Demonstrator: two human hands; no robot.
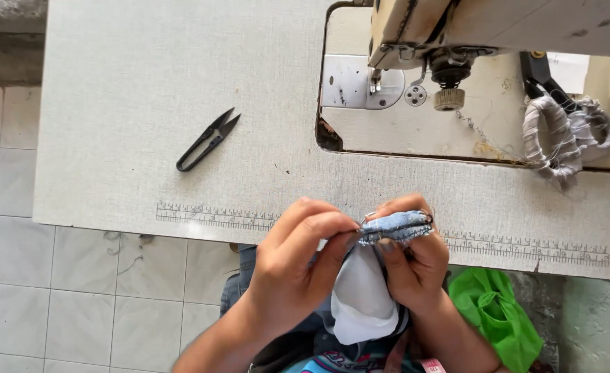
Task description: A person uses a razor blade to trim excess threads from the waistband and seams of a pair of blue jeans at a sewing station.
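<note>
Together, both hands (350,259) pinch folded denim piece (396,227) above white lining (361,297).

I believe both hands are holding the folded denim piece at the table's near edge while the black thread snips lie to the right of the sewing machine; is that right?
Not quite. The head view shows the black thread snips lying to the left of the sewing machine, not to its right. The rest holds: the left hand and right hand both hold the folded denim piece at the near edge of the table.
</note>
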